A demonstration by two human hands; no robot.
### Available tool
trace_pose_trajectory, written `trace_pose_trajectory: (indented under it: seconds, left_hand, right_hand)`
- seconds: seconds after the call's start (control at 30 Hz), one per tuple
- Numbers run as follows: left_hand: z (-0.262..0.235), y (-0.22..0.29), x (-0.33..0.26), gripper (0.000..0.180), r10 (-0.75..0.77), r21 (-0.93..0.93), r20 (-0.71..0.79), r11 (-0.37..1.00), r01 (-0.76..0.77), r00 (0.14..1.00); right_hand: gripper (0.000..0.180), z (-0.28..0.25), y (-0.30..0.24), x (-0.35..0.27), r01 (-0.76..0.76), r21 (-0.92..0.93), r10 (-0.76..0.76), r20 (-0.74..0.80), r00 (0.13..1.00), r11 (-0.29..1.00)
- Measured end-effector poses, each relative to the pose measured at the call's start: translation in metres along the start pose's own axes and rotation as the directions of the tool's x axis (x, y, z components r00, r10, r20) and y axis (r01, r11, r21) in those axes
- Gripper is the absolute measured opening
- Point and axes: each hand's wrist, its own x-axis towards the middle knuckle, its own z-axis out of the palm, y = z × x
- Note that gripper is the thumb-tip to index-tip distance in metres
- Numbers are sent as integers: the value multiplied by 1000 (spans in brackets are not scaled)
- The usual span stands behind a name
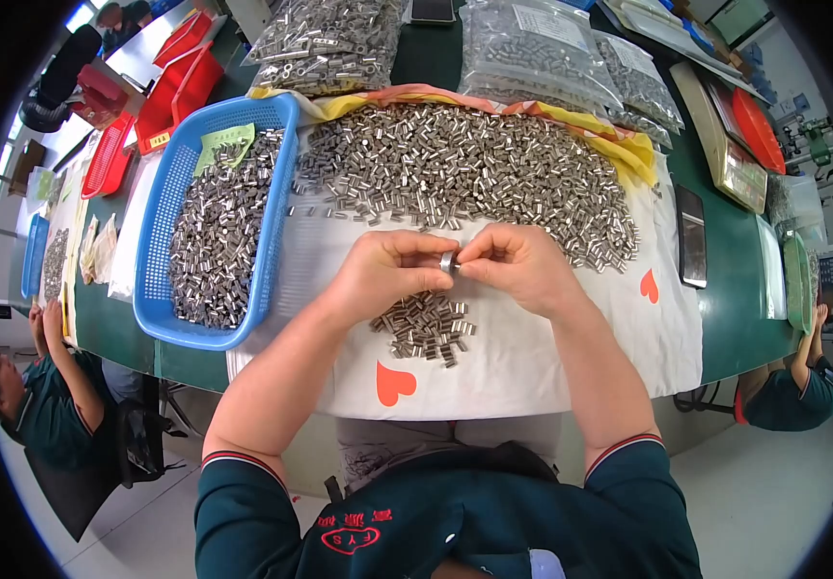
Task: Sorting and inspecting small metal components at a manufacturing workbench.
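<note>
Both the left hand [384,273] and the right hand [518,265] pinch one small metal sleeve [447,261] between their fingertips, just above the small pile [426,328] on the white cloth [532,357]; the blue basket [161,289] sits left of that pile

One blue basket [161,203], two hands, two red hearts on the white cloth [532,367], countless metal sleeves [464,164].

Both hands are meeting over a white cloth [532,357]: the left hand [382,275] and right hand [522,265] are pinching one small metal tube [447,261] between fingertips, above a small tube pile [426,328]. A blue basket [272,241] is sitting left.
</note>
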Motion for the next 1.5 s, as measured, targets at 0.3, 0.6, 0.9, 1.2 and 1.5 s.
trace_pose_trajectory:
  seconds: [0.3,0.6,0.9,1.2,1.5]
  left_hand:
    - [-2,0,-1,32,60,-53,22,997,-59,998]
    - [0,2,-7,31,46,-19,46,999,-45,998]
    - [1,-1,-5,32,36,102,50,994,-41,998]
    - [-4,-1,-7,32,83,219,136,969,-112,987]
    - [4,12,-6,31,95,379,221,909,-176,971]
  right_hand:
    - [11,13,3,-5,98,-37,-101,-129,986,995]
    - [9,15,-3,-28,180,-370,-268,-201,942,911]
    - [10,-191,4,-50,-463,-609,-401,-784,473,644]
    - [13,-231,28,-30,-518,-758,-446,-652,614,395]
    - [15,-134,-18,-65,-255,-597,-301,-672,676,760]
